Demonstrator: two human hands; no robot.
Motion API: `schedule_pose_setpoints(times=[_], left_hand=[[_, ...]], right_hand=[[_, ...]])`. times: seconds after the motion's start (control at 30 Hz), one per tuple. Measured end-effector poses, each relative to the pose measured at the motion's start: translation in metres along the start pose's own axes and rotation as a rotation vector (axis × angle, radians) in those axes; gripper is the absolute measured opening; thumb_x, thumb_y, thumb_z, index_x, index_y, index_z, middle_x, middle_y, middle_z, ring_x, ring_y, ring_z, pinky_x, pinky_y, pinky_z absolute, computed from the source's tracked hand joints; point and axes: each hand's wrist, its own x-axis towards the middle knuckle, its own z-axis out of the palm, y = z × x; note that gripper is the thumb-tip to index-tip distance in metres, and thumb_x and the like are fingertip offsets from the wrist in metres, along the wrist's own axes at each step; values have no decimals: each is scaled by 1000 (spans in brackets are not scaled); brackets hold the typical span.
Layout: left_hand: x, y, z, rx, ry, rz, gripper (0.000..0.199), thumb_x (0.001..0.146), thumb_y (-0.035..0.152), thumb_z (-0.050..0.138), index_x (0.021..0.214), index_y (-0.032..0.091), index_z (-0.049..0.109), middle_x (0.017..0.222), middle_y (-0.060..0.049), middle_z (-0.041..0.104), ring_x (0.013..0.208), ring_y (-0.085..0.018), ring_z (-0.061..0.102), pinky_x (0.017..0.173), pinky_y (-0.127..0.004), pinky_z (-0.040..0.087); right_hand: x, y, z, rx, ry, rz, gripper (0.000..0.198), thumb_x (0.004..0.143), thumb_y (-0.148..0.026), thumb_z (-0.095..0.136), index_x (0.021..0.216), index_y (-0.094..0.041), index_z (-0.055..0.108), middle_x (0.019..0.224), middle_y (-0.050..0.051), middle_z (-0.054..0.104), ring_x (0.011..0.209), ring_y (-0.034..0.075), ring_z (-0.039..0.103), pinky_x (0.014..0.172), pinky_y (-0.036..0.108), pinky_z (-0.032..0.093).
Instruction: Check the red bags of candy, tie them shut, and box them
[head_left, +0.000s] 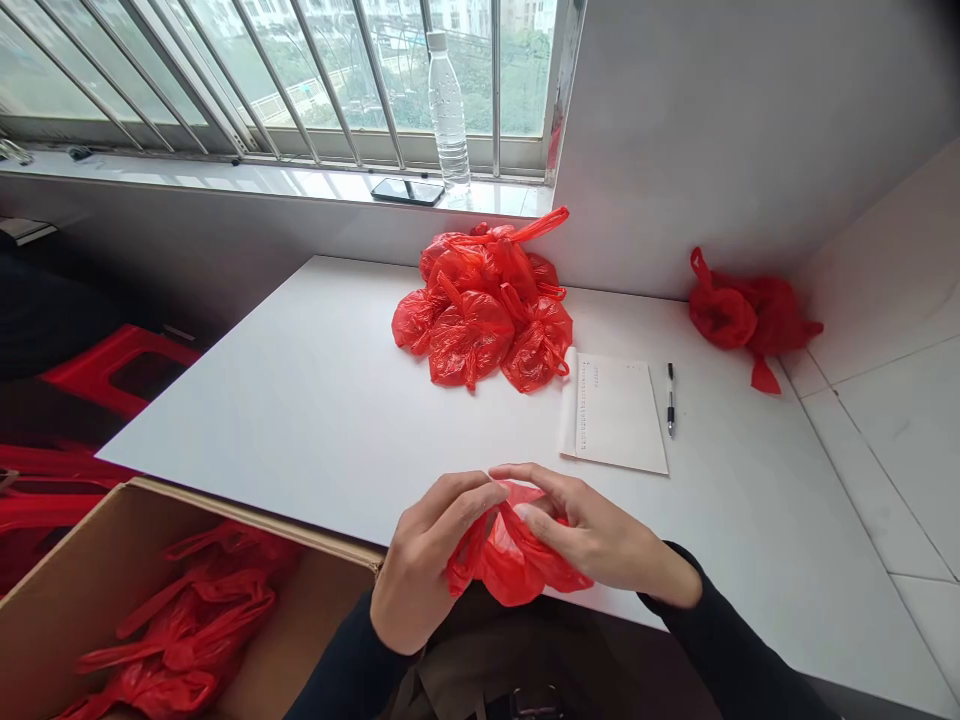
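Between hands (421, 560) (604, 530), red plastic bag (514, 568), crinkled

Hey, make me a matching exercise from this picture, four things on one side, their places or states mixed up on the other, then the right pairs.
Column one
1. Tall clear plastic bottle
2. Thin red plastic bag over the table's near edge
3. Slim black-and-clear pen
4. Open brown cardboard box

Column two
A. Lying beside the white paper notepad
B. Containing bunched red bags
C. Standing on the pale windowsill
D. Between the left hand and right hand

Pairs: 1-C, 2-D, 3-A, 4-B
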Motion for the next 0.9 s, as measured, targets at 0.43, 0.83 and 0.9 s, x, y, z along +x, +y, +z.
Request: schedule_pose_setpoints(times=[0.43,0.83,0.9], left_hand=[[-39,-21,-13,288,-168,-47,58,102,20,41,158,28,30,156,-11,44,141,-27,44,111,-44,44],[-39,-10,29,395,-375,-16,82,82,23,66,156,19,31,149,-12,51,144,-35,35,122,-56,20],[-23,-10,39,374,-376,-65,66,75,20,69,139,17,51,122,-12,66,122,-33,55,119,-55,26]], right_hand=[[-11,14,-9,-324,401,-122,24,106,-40,41,97,-20,51,87,1,59,78,15,56,74,29,46],[-48,73,-22,-275,716,65,32,98,-54,50,104,-23,56,90,3,63,85,20,64,76,31,52],[-53,81,-23,-221,807,143,41,92,-60,56,111,-24,57,97,5,67,91,24,67,81,37,54]])
